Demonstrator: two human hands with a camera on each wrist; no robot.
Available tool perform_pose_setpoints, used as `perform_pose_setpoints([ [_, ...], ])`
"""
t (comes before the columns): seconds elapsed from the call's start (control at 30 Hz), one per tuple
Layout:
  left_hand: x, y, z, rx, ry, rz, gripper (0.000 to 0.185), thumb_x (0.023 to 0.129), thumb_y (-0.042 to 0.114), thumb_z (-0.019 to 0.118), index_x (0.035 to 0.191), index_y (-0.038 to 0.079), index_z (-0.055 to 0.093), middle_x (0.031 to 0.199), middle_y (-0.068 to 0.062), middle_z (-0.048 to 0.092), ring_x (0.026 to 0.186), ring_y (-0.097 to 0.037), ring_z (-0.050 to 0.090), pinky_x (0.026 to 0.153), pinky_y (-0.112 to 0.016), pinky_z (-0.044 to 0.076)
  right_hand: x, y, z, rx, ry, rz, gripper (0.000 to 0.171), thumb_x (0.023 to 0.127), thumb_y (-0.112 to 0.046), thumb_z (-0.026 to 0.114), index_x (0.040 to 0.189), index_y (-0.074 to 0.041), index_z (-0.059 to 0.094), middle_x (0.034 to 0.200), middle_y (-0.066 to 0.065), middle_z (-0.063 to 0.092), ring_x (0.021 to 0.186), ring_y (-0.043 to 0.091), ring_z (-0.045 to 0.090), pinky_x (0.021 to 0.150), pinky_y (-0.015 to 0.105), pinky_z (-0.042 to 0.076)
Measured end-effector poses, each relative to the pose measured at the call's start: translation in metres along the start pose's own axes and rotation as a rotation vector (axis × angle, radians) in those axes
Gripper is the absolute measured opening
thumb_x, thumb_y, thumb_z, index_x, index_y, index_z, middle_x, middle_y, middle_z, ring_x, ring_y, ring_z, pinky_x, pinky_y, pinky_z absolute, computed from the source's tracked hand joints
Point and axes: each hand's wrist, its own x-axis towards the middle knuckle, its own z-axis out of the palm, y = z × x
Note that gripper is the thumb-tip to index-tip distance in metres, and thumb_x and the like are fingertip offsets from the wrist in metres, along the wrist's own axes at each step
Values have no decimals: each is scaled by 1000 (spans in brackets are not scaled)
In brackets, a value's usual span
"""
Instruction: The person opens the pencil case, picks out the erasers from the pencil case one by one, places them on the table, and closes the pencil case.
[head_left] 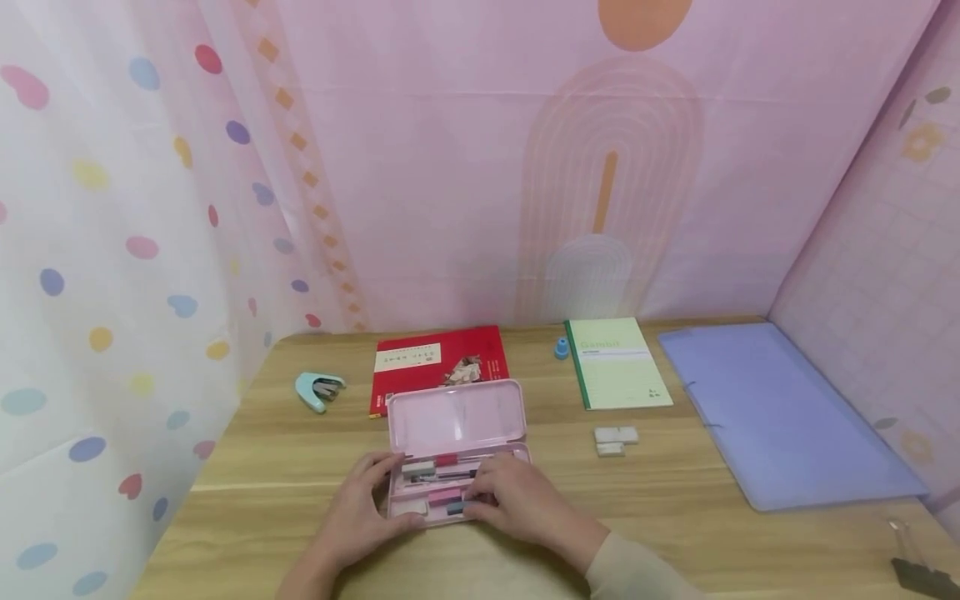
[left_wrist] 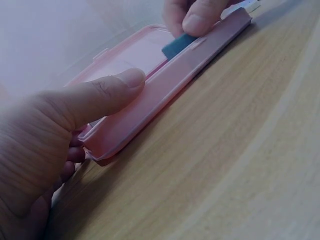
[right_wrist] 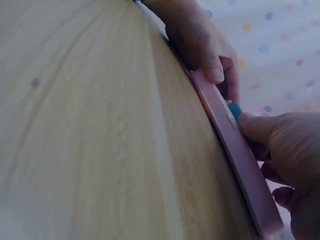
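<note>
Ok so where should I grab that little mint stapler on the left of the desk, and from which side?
Grip the mint stapler across its rounded closed back end, coming from above and the left. Its open mouth faces right toward the red book, and the wooden desk around it looks free for fingers.

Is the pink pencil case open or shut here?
Open: the pencil case has its lid swung back, with pens and erasers visible in the tray.

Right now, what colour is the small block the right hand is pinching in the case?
Teal blue block, pinched over the pink pencil case; clearest in the left wrist view.
</note>
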Motion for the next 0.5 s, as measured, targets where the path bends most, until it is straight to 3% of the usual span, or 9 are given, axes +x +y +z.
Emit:
perform_pose_setpoints([
  [0.2, 1, 0, 3, 2, -8, 7, 97, 56, 66, 82, 137, 21, 53, 133, 5, 45, 120, -18, 44, 102, -44, 43, -35, 22, -27, 84, 68, 79, 17, 92, -39, 63, 104, -30, 71, 92, -22, 61, 82, -1, 51, 73, 21, 48],
  [0.33, 1, 1, 3, -8, -2, 11, 98, 56, 65, 82, 137, 20, 53, 133, 5, 45, 120, -18, 43, 103, -45, 42, -76, 53, -54, 100, 134, 161, 15, 91, -36, 64, 100, -26, 72, 89, -20, 62, 79, -1, 54, 70, 24, 49],
  [0.5, 0, -3, 1, 6, 4, 12, 98, 56, 66, 82, 137, 20, 53, 132, 5, 45, 119, -19, 43, 102, -47, 43, -122, 94, -76, 87, 132, 305, 20, 91, -39, 63, 100, -24, 73, 93, -16, 67, 84, 2, 60, 72, 25, 52],
])
